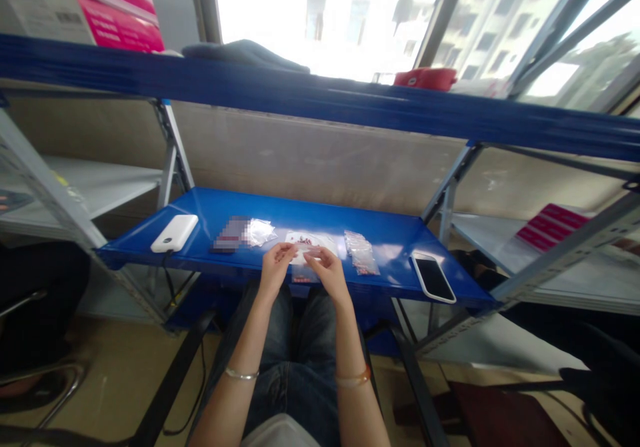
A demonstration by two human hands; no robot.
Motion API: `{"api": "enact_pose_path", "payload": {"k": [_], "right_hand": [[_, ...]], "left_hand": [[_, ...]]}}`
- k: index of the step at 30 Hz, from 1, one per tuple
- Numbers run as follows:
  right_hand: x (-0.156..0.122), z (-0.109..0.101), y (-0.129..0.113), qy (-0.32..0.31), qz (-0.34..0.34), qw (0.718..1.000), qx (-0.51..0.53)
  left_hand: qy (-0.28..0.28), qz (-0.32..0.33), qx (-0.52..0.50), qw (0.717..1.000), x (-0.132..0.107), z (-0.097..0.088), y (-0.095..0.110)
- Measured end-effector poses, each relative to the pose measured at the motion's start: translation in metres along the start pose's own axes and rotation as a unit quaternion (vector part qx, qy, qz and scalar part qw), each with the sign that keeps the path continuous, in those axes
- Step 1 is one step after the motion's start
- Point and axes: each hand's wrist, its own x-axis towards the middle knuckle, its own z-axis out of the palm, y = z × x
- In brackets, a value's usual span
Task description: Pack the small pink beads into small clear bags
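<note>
The small clear bag point(304, 276) is between my hands at the front edge of the table, with reddish pieces gathered in its lower part. My left hand point(278, 264) and right hand point(327, 266) are both curled inward, thumbs against forefingers, and look to be pinching the bag's upper edge from either side; the exact fingertip contact is too small to make out.

I judge the bag to be very light, thin, limp and a little slippery, with its pieces loose enough to spill if the mouth tips. The top corners seem the best hold, pinched gently, letting the contents hang low.

Just beyond my fingers lies a white dish point(326, 241) with more small reddish pieces point(303, 240) on it. Near it on the left is a pile of pale plastic bags point(261, 232), beside a blurred-out dark item point(230, 235). On the right, overlapping bags point(361, 254) hold reddish pieces too.

Farther out on the blue table point(395, 230) are a white power bank point(175, 232) at the left, its cable running down, and a phone point(434, 278) at the right.
</note>
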Motion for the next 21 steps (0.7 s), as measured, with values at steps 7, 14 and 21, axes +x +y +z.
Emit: {"api": "enact_pose_path", "payload": {"k": [7, 14, 21], "right_hand": [[0.0015, -0.0037, -0.0033, 0.072, -0.011, 0.996, -0.040], [0.0008, -0.0071, -0.0057, 0.102, -0.006, 0.994, -0.036], [0.0032, -0.0093, 0.0002, 0.134, 0.000, 0.989, -0.056]], "left_hand": [[0.009, 0.006, 0.015, 1.000, -0.0009, 0.0001, 0.0044], [0.024, 0.013, 0.021, 0.999, -0.0016, 0.0001, 0.0074], [0.020, 0.030, 0.048, 0.998, 0.0010, -0.0030, 0.0003]]}}
